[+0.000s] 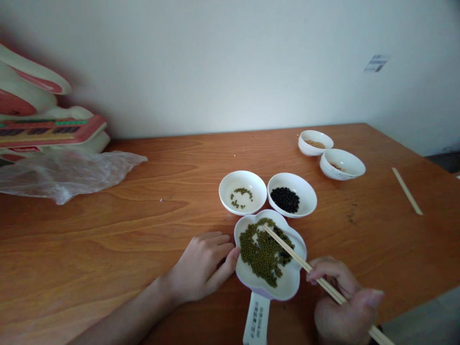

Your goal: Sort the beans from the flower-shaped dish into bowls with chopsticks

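Note:
A white flower-shaped dish (293, 287) with a pale purple edge holds many green mung beans (264, 258), with some black beans (285, 258) among them on the right. My left hand (203, 266) rests on the table at the dish's left side, fingers bent, thumb on the rim. In my right hand (341, 299) is a pair of wooden chopsticks (305, 266), their tips close together over the beans near the dish's upper part. Whether a bean is between the tips is too small to tell. Just behind stand a white bowl (230, 203) with several mung beans and another bowl (307, 203) with black beans.
Farther right are a bowl (304, 147) of yellowish grains and a bowl (345, 171) with reddish bits. A single chopstick (408, 191) lies at the right. A labelled strip (257, 318) lies below the dish. Left: a plastic bag (79, 175) and toy keyboard (53, 132). The wall (215, 62) bounds the table.

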A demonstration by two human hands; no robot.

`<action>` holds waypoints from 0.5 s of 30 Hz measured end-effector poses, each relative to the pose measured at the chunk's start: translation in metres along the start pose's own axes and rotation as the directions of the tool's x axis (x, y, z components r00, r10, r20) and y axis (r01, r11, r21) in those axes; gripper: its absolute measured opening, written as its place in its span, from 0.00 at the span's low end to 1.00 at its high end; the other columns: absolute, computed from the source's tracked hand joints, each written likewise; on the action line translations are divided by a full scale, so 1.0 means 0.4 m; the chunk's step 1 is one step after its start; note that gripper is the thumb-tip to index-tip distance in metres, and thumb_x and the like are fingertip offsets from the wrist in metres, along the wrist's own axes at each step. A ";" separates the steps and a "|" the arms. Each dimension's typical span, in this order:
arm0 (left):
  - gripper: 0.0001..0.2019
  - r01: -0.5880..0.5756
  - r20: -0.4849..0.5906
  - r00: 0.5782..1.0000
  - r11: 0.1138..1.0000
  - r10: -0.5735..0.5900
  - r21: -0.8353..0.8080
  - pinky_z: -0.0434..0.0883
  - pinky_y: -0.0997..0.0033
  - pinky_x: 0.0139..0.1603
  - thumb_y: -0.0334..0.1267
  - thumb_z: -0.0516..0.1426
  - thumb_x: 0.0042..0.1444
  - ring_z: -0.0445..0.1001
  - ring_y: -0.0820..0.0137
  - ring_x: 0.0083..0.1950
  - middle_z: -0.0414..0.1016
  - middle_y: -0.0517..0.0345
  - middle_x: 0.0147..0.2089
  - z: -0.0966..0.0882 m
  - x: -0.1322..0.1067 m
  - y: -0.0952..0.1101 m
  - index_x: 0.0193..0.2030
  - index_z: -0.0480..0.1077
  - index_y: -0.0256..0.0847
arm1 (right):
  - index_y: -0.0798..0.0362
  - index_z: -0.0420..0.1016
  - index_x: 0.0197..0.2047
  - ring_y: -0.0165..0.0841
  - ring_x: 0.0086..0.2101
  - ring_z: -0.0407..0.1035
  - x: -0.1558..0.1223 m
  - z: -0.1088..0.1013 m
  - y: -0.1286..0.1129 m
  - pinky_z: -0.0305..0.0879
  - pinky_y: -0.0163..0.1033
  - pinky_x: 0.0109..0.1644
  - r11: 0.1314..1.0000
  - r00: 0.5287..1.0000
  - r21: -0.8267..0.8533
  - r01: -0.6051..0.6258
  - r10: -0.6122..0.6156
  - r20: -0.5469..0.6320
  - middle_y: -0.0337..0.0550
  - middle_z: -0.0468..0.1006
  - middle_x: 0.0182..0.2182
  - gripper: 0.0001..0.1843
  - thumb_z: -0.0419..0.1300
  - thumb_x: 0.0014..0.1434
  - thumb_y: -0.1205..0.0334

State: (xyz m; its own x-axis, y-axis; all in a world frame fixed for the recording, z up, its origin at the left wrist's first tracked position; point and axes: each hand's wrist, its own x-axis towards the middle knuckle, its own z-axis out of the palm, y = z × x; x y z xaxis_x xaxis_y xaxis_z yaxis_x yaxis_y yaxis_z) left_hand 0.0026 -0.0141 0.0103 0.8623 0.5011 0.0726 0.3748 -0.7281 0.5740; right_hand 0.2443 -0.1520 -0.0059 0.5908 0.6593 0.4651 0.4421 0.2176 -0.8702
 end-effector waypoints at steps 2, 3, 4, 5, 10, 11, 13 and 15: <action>0.21 0.002 0.001 1.000 1.000 -0.002 0.003 0.60 0.67 0.39 0.40 0.42 0.76 0.66 0.69 0.35 0.71 0.57 0.34 0.001 -0.001 0.000 0.32 0.64 0.40 | 0.53 0.76 0.23 0.35 0.25 0.71 0.000 -0.001 -0.004 0.62 0.40 0.29 1.000 1.000 0.020 0.024 -0.024 0.003 0.45 0.76 0.21 0.46 0.33 0.69 0.30; 0.21 0.004 0.000 1.000 1.000 -0.004 0.006 0.60 0.67 0.39 0.41 0.42 0.76 0.66 0.69 0.35 0.71 0.57 0.34 0.001 -0.001 0.000 0.32 0.64 0.40 | 0.52 0.76 0.23 0.35 0.25 0.71 0.000 -0.002 -0.007 0.62 0.40 0.29 0.999 1.000 0.032 0.031 -0.031 0.006 0.44 0.75 0.21 0.46 0.33 0.69 0.30; 0.21 0.007 -0.001 1.000 1.000 -0.007 0.008 0.60 0.67 0.39 0.41 0.42 0.76 0.66 0.69 0.35 0.71 0.57 0.34 0.001 -0.002 0.000 0.32 0.64 0.40 | 0.52 0.76 0.24 0.35 0.25 0.71 -0.001 -0.003 -0.010 0.63 0.40 0.29 0.999 0.999 0.041 0.032 -0.032 0.002 0.44 0.75 0.21 0.46 0.33 0.69 0.30; 0.21 0.011 -0.001 1.000 1.000 -0.011 0.009 0.60 0.67 0.39 0.41 0.42 0.76 0.66 0.69 0.35 0.71 0.57 0.34 0.002 -0.003 0.000 0.32 0.64 0.40 | 0.52 0.76 0.24 0.35 0.25 0.71 -0.001 -0.003 -0.012 0.62 0.40 0.29 0.998 1.000 0.046 0.030 -0.030 -0.006 0.43 0.75 0.21 0.46 0.33 0.69 0.29; 0.21 0.020 0.007 1.000 1.000 -0.020 0.005 0.60 0.67 0.39 0.41 0.42 0.76 0.66 0.69 0.35 0.71 0.57 0.34 0.002 -0.006 -0.001 0.32 0.65 0.40 | 0.52 0.74 0.22 0.33 0.23 0.68 0.004 -0.002 -0.019 0.61 0.39 0.27 0.997 0.999 0.067 0.039 -0.039 0.003 0.42 0.73 0.19 0.45 0.33 0.69 0.30; 0.21 0.016 0.006 1.000 1.000 -0.016 0.005 0.59 0.67 0.39 0.41 0.42 0.76 0.66 0.70 0.34 0.71 0.58 0.34 0.002 -0.006 -0.001 0.32 0.65 0.40 | 0.52 0.74 0.22 0.33 0.22 0.68 0.006 -0.001 -0.020 0.61 0.39 0.27 0.997 0.999 0.069 0.041 -0.041 0.008 0.42 0.72 0.18 0.45 0.34 0.70 0.31; 0.21 0.011 0.003 1.000 1.000 -0.011 0.009 0.59 0.67 0.39 0.41 0.42 0.76 0.66 0.70 0.34 0.71 0.57 0.33 0.003 -0.005 -0.001 0.32 0.65 0.40 | 0.52 0.74 0.21 0.32 0.22 0.67 0.009 0.004 -0.021 0.60 0.38 0.26 0.996 0.999 0.073 0.049 -0.049 -0.002 0.42 0.72 0.18 0.44 0.35 0.71 0.33; 0.21 0.008 -0.001 1.000 1.000 -0.008 0.011 0.60 0.67 0.39 0.41 0.42 0.76 0.67 0.70 0.35 0.71 0.57 0.34 0.002 -0.003 -0.001 0.32 0.65 0.40 | 0.52 0.75 0.21 0.32 0.22 0.67 0.010 0.008 -0.021 0.60 0.38 0.26 0.995 0.998 0.083 0.056 -0.055 -0.016 0.42 0.72 0.18 0.43 0.37 0.71 0.34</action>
State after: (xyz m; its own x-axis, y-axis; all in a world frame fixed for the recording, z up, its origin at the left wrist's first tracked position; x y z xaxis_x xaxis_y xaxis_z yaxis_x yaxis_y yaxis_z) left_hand 0.0017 -0.0147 0.0090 0.8592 0.5070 0.0688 0.3853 -0.7296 0.5651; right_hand 0.2409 -0.1488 0.0026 0.5761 0.6348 0.5150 0.4171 0.3135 -0.8531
